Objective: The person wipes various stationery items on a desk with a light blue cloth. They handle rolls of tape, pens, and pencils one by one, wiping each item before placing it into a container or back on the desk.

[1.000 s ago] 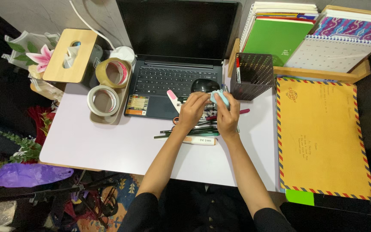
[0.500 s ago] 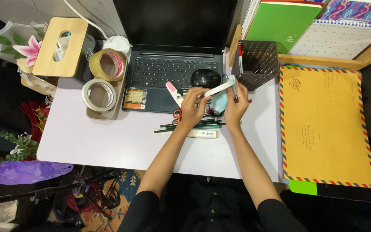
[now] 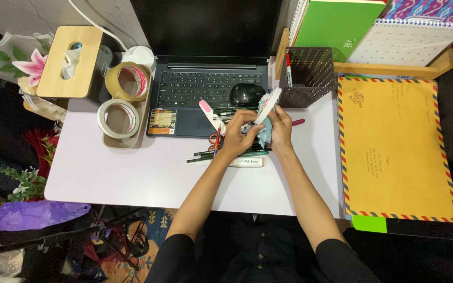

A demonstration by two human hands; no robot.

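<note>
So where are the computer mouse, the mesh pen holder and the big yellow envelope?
computer mouse (image 3: 246, 95), head view, middle of its black top.
mesh pen holder (image 3: 310, 92), head view, front wall.
yellow envelope (image 3: 394, 152), head view, bare middle.

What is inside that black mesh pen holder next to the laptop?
The black mesh pen holder shows only one red and white marker leaning against its left wall. The rest looks dark and bare, though the bottom is too shadowed to be sure. Both hands work just in front of it.

A home desk workspace: laptop (image 3: 208, 78), mesh pen holder (image 3: 308, 76), stacked notebooks (image 3: 373, 31), tape rolls (image 3: 119, 102).
</note>
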